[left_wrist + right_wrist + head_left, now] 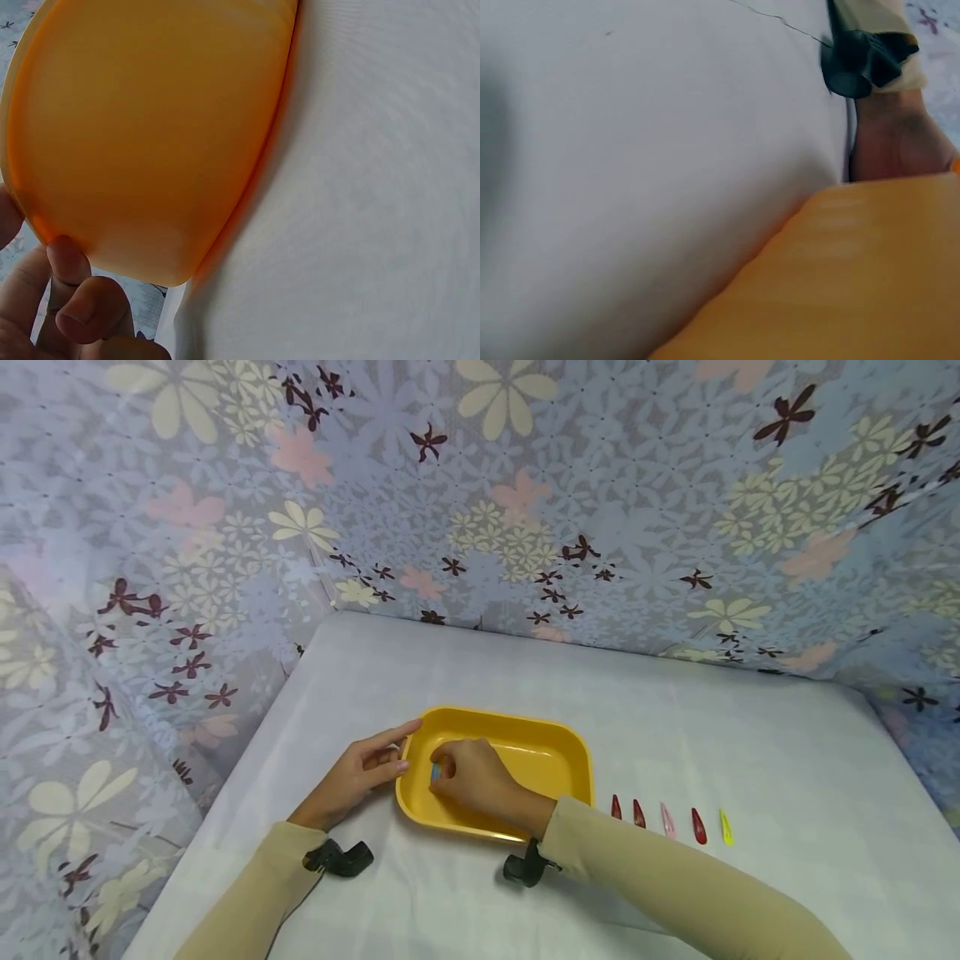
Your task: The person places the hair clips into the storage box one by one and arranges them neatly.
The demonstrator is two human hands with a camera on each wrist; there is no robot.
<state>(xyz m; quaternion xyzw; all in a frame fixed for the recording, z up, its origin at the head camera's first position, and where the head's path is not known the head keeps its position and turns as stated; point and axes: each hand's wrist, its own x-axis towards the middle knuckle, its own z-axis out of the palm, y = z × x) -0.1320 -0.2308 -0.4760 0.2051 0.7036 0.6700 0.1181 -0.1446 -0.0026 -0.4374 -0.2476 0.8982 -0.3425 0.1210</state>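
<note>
A yellow tray [551, 767] with raised walls stands on the white cloth. My left hand [352, 777] is at its left end, index finger and thumb reaching to the rim; in the left wrist view, fingertips [69, 259] touch the outer wall. Inside the tray, toward its left end, my right hand [480, 777] pinches a small blue hair clip [436, 772] between thumb and fingers. Fingers hide part of that clip. Several snap hair clips lie in a row right of the tray, among them a pink clip [667, 820], a red clip [699, 827] and a yellow clip [726, 827].
A white cloth [787, 760] covers the table. Flower-patterned fabric [450, 510] rises behind it and on the left. The right forearm [660, 868] crosses in front of the tray's right corner, close to the row of clips. Each wrist carries a black camera [337, 857].
</note>
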